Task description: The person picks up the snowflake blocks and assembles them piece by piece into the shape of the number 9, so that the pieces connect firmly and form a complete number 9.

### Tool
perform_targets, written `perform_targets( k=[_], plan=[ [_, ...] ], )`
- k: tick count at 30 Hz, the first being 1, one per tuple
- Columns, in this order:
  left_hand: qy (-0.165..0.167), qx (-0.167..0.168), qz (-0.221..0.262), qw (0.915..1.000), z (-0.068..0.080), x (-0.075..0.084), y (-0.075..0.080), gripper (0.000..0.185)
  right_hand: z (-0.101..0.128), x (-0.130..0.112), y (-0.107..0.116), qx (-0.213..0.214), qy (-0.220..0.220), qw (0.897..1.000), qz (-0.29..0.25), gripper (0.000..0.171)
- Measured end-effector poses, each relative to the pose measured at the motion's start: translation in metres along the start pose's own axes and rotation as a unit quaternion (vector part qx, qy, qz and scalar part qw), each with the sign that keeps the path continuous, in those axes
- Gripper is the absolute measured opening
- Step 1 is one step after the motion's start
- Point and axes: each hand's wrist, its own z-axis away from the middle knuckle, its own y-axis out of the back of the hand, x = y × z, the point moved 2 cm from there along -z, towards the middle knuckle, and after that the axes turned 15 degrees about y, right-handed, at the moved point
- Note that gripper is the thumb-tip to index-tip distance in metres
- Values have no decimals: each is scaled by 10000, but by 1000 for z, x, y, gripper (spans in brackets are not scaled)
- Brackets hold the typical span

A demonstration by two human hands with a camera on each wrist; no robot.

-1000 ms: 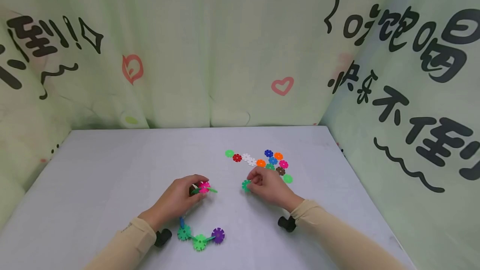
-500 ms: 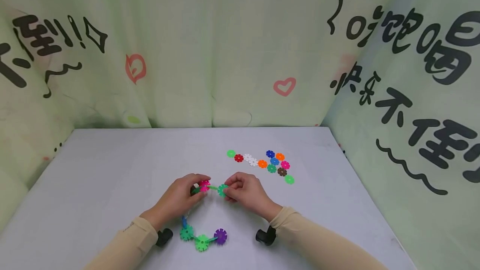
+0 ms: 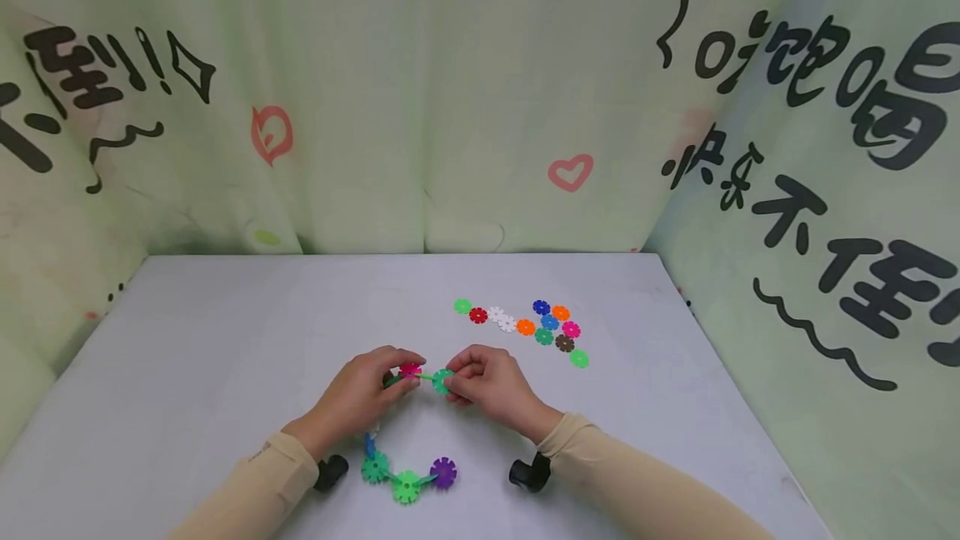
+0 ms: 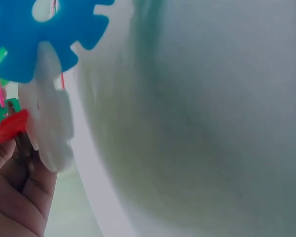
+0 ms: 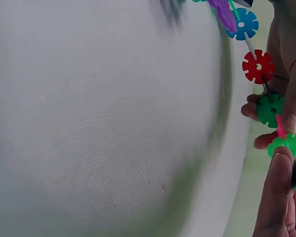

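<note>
My left hand grips the upper part of a chain of slotted plastic snowflake discs by a pink disc. At the pink disc's right, a light green disc sticks out. My right hand pinches a teal disc, whose edge meets the light green one; whether they are locked cannot be told. Below the left hand the chain hangs down to the table, ending in a purple disc. A red disc, a blue disc and a white disc belong to it. Fingers partly hide the chain.
Loose discs in several colours, among them a brown disc and a red disc, lie flat on the white table beyond the right hand. A printed curtain stands along the table's back and sides.
My right hand has come left from near the loose discs, bringing the teal disc up to the light green one. The left hand has stayed nearly in place, the pink disc tilting slightly.
</note>
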Motion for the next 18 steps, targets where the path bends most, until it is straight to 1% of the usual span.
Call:
perform_targets(
  k=[6,12,16,18],
  plan=[
    [-75,-10,67,9999,-1,1,-1,22,0,-1,-3,31,-39,9999,-114,14],
    [-240,8,280,9993,-2,2,-1,17,0,0,-4,100,-69,9997,-189,14],
    [-198,-20,572,9982,-2,4,0,16,0,1,-5,144,-98,9993,-333,16],
    [-109,-55,720,9973,-2,4,0,16,-1,0,-5,176,-116,9989,-407,17]
  ],
)
